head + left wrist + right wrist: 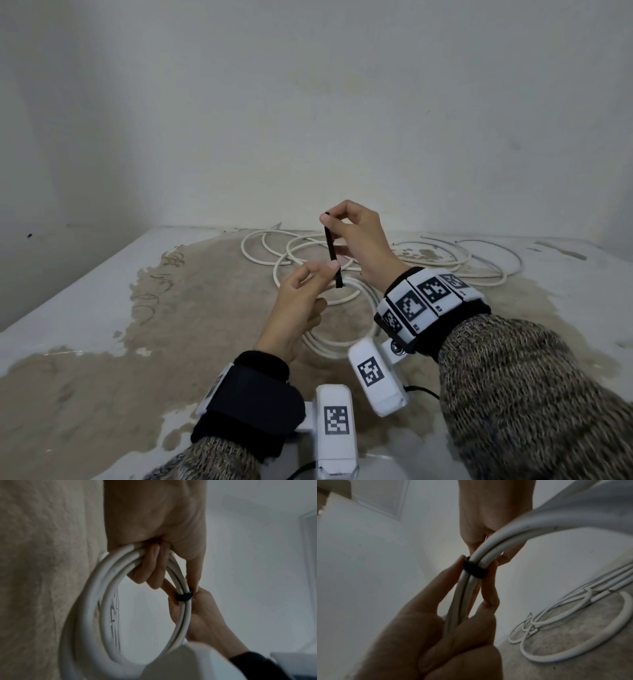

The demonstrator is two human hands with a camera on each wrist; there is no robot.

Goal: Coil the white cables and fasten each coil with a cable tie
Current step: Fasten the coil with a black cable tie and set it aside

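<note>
In the head view a black cable tie (331,250) stands as a nearly upright strip between my hands. My right hand (327,219) pinches its top end, and my left hand (330,269) pinches it near the bottom. A coil of white cable (342,337) hangs below the left hand. In the left wrist view my left hand's fingers (150,566) curl round that coil (96,601). A black band of the tie (182,596) wraps its strands, pinched by the right hand's fingertips (197,593). The right wrist view shows the tie (473,569) round the coil's strands (496,543).
Several loose white cables lie in loops on the worn table (205,308), some behind my hands (263,250) and more at the back right (479,263). They also show in the right wrist view (573,649). A pale wall rises just behind the table.
</note>
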